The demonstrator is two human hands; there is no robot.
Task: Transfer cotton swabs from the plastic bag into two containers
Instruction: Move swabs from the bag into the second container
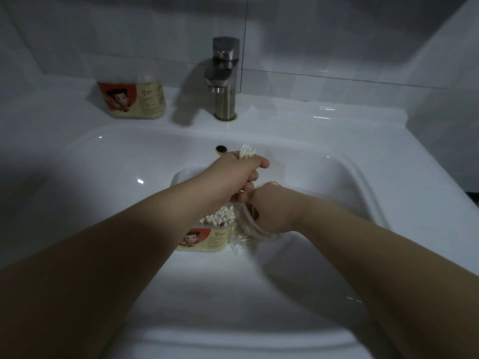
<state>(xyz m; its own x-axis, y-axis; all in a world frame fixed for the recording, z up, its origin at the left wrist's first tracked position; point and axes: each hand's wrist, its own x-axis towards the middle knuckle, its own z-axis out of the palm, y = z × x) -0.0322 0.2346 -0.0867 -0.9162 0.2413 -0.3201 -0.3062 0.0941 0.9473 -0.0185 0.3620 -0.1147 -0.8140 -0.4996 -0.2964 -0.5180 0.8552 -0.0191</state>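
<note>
My left hand (241, 177) grips a bundle of cotton swabs (246, 151), whose white tips stick up above my fist. Below it, in the sink basin, stands an open container (207, 239) with a red cartoon label, packed with upright swabs (219, 216). My right hand (272, 211) holds the clear plastic bag (246, 234) just right of that container; the bag hangs crumpled with some swabs inside. A second container (133, 99) with the same label stands on the sink ledge at the back left, with swabs inside.
A steel faucet (224, 76) rises at the back centre of the white sink (363, 161). A dark overflow hole (220, 149) lies just behind my left hand. White tiled walls close off the back and the right.
</note>
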